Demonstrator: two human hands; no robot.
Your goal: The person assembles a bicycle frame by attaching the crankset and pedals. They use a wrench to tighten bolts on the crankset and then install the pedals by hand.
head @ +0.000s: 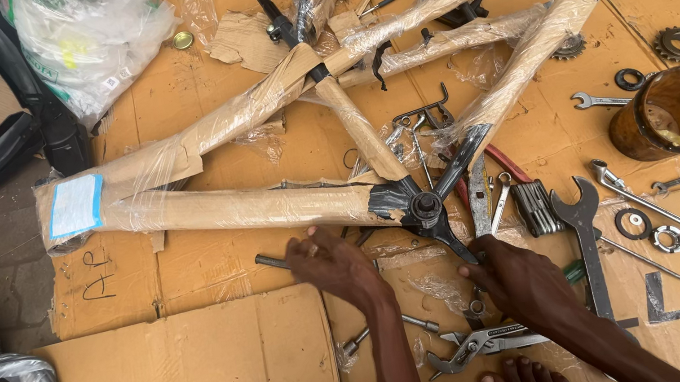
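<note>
Resting beside one wrapped bicycle frame (277, 137): two hands, left hand (335, 264) and right hand (513, 277).

Both hands, left hand (328, 261) and right hand (513, 277), touch the wrapped bicycle frame (286, 195).

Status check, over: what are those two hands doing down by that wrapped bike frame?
Left hand open, resting against wrapped bike frame. Right hand at crank arm beneath bottom bracket, grip unclear. Loose spanners and pliers crowd around.

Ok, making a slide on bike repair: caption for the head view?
Two hands, left and right, at a wrapped bicycle frame among spanners on cardboard.
</note>
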